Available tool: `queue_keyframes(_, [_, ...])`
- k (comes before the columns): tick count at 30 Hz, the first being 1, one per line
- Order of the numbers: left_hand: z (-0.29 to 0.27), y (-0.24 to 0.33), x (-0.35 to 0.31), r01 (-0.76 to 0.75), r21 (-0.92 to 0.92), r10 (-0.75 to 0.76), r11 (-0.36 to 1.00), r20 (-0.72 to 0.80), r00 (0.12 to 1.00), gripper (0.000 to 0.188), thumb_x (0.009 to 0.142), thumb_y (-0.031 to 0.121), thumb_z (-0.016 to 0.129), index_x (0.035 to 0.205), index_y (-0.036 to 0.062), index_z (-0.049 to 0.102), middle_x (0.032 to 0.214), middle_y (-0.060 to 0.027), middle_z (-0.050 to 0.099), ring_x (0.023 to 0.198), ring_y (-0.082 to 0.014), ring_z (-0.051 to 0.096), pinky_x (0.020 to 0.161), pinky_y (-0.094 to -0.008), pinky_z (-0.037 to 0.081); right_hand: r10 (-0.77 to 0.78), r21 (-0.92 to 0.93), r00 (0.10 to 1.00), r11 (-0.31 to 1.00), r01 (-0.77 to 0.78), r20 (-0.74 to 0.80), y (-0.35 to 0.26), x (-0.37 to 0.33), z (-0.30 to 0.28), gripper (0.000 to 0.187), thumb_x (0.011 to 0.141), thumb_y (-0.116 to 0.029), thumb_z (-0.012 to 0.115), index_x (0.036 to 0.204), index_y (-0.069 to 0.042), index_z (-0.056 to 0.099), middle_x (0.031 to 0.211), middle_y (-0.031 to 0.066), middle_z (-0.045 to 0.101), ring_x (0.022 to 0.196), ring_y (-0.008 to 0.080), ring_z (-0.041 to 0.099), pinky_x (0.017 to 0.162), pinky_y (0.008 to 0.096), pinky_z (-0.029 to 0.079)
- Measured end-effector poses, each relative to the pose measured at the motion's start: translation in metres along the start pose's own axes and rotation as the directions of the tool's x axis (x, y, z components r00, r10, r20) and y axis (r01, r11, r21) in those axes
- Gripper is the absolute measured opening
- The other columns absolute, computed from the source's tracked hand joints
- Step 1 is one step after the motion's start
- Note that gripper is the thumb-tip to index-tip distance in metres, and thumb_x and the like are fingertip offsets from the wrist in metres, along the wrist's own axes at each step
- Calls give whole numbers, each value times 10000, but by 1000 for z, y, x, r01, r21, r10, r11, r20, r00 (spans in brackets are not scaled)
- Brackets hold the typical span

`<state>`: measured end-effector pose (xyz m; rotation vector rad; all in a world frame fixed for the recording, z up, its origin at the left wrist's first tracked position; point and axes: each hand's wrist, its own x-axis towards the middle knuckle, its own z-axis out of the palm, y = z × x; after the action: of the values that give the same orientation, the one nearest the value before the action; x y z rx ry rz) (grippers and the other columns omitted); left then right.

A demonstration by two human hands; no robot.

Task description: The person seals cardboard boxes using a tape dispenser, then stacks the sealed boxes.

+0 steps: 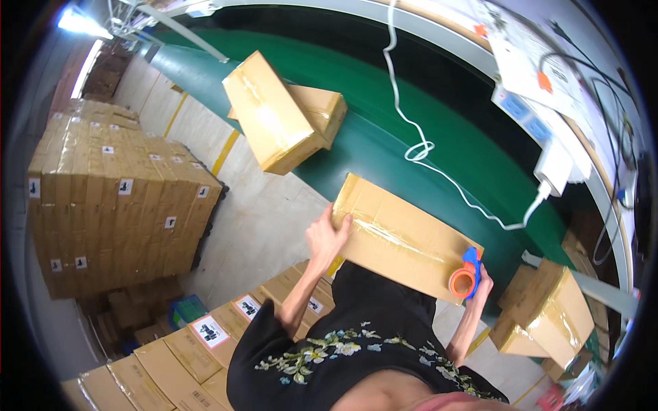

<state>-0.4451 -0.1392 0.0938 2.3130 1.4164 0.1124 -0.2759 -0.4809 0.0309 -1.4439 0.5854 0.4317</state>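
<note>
A long, shallow cardboard box [404, 229] lies before me at the edge of the green belt, with shiny clear tape along its top. My left hand [327, 235] grips the box's left end, thumb on the top face and the other fingers partly hidden at the side. At the opposite end, my right hand [482, 282] is closed around a blue tape dispenser [472, 264] with an orange ring. The dispenser is against the box's right end. Some fingers of my right hand are hidden behind it.
Two taped boxes [274, 113] overlap on the green belt [363, 147] farther left. More cartons [548, 308] stand at right. A white cable [452, 179] hangs over the belt to a power strip [524, 113]. Carton stacks stand at left [116, 205] and lower left [157, 363].
</note>
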Motion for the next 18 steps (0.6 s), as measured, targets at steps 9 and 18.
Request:
queue_keyframes(9, [-262, 26, 79, -260, 246, 354, 934, -517, 780, 277, 813, 185, 641, 1006, -14, 650, 828, -193, 670, 762, -212, 673, 683, -311, 497, -6, 140, 899, 988, -62, 438, -64, -107, 135, 287, 891, -221, 497, 817, 25, 626, 719, 47, 616, 615, 114, 572, 591, 252, 460])
queue_keyframes(18, [-182, -199, 351, -25, 387, 84, 922, -135, 987, 577, 934, 502, 289, 1429, 208, 255, 1481, -167, 206, 1355, -370, 208, 1069, -568, 149, 19, 341, 688, 859, -383, 725, -28, -62, 224, 415, 920, -298, 404, 1203, -13, 507, 1097, 156, 610, 1030, 253, 591, 864, 386, 485])
